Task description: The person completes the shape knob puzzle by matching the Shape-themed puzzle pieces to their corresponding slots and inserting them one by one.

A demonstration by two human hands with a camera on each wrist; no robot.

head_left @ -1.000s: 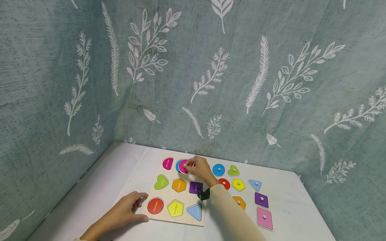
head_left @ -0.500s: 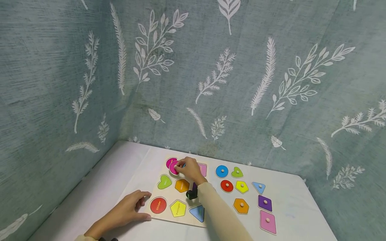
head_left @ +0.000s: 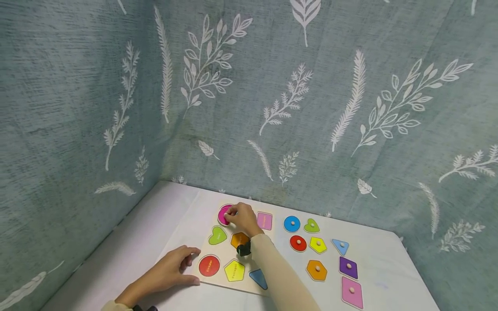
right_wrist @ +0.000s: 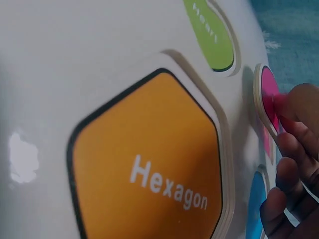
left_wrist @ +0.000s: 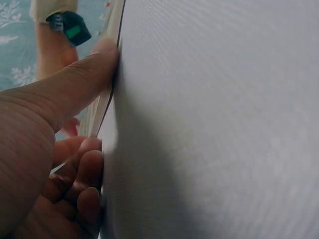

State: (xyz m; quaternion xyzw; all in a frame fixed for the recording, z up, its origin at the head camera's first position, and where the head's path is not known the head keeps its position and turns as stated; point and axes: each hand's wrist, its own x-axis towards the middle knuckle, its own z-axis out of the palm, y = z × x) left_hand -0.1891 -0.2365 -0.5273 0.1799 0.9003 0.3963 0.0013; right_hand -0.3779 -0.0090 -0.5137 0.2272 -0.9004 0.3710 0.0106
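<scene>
- Nearest on the white table (head_left: pixel 128 255), the left hand (head_left: pixel 165 273) lies flat by the near left corner of the wooden puzzle board (head_left: pixel 218 283). Its grip is loose; the thumb presses on the board's edge and holds nothing.
- On the board's near row sit a red circle hole (head_left: pixel 209 265), a yellow pentagon hole (head_left: pixel 234 271) and a blue triangle hole (head_left: pixel 258 278).
- Next row back shows a green heart hole (head_left: pixel 217 236) and an orange hexagon hole (head_left: pixel 238 239), partly behind the right wrist.
- Up at the far left corner of the board, the right hand (head_left: pixel 243 218) pinches the pink piece (head_left: pixel 223 214). Its grip is closed on that piece, which is tipped up over the pink hole there. I cannot tell if it sits fully in.
- Just right of that hand is a pink square hole (head_left: pixel 264 220).
- Off the board, to the right, loose pieces with little knobs lie on the table: a blue circle (head_left: pixel 292 223), green heart (head_left: pixel 311 226), red circle (head_left: pixel 298 243), yellow pentagon (head_left: pixel 318 245), blue triangle (head_left: pixel 340 246), orange hexagon (head_left: pixel 317 270), purple diamond (head_left: pixel 348 267) and pink shape (head_left: pixel 352 292).
- Farthest back hangs a blue-green cloth (head_left: pixel 272 86) with white leaves.
</scene>
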